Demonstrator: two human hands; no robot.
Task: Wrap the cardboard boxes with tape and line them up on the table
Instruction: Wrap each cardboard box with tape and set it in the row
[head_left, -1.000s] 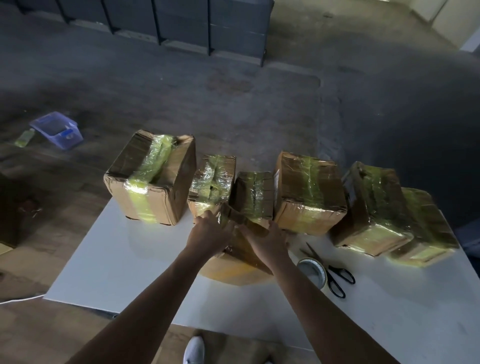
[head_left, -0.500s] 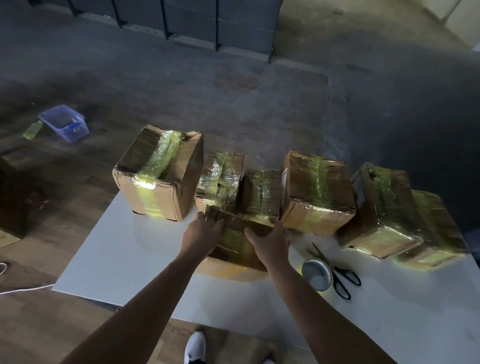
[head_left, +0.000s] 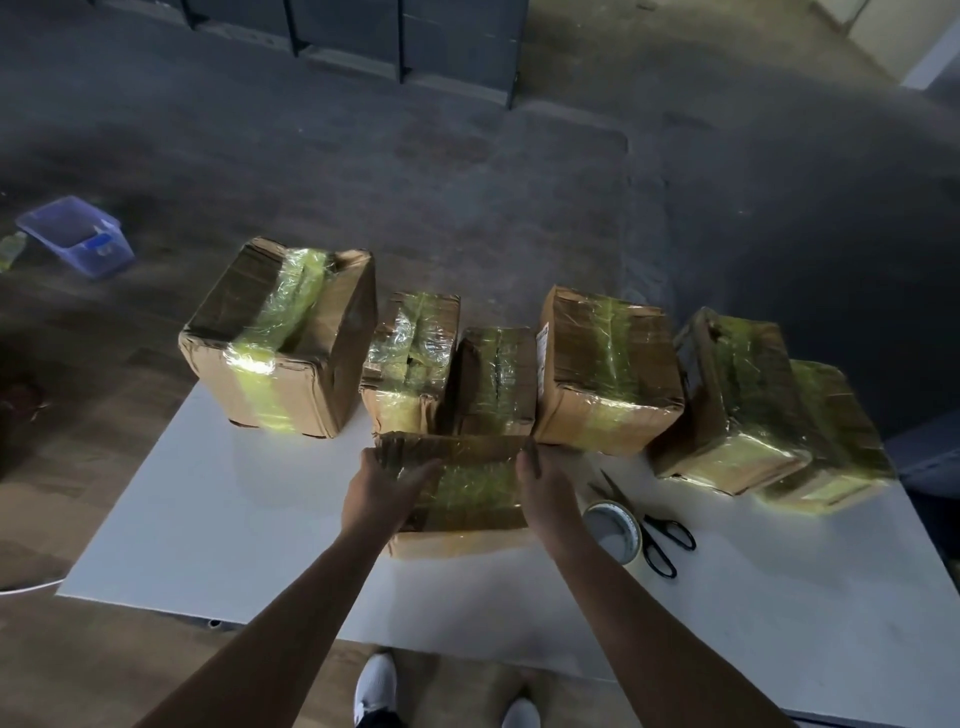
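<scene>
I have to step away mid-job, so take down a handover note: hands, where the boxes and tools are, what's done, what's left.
Left hand and right hand press flat on either side of the front box, which already shows tape on top.
Six taped boxes stand in a row along the far edge of the table.
Tape roll and scissors lie right of the front box.
Left: check its wrap, then probably add it to the row.
</scene>
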